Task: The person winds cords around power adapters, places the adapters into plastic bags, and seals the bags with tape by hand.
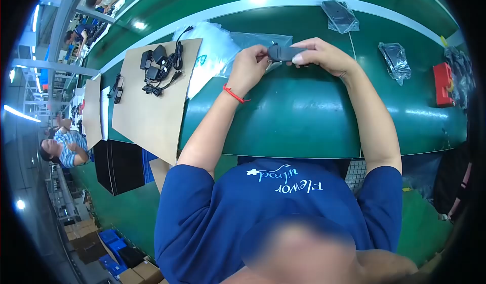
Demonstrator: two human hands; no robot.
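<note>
Dark device: a dark grey, flat piece with one rounded end is being held above the green table (pixel 288 117), beyond the right edge of the cardboard sheet (pixel 136 102); the dark device (pixel 281 53) is being kept between the two sets of fingertips.
Right hand: the narrower end, farther from the cardboard sheet, is being gripped by the right hand (pixel 321 55); the thumb is being pressed on the near face, the forefinger is being laid along the upper edge, and the gap is being closed to the thickness of the piece.
Left hand: the rounded end is being met by the bent fingertips of the left hand (pixel 249 66), on the side nearer the cardboard sheet; thumb and forefinger are being kept close together, though whether that end is being pinched or merely touched cannot be told at this size.
Black adapters: several black adapters (pixel 152 64) and a coiled cable (pixel 177 56) are being borne by the cardboard sheet, near its top.
Clear bags: flat clear bags (pixel 210 36) are being spread just beside the cardboard sheet, behind the left hand.
Bagged items: two dark bagged items, one upper (pixel 340 15) and one lower (pixel 395 64), are being supported by the green table, well apart from the cardboard sheet.
Red box: a red box (pixel 442 84) is being seen farthest right of the cardboard sheet.
</note>
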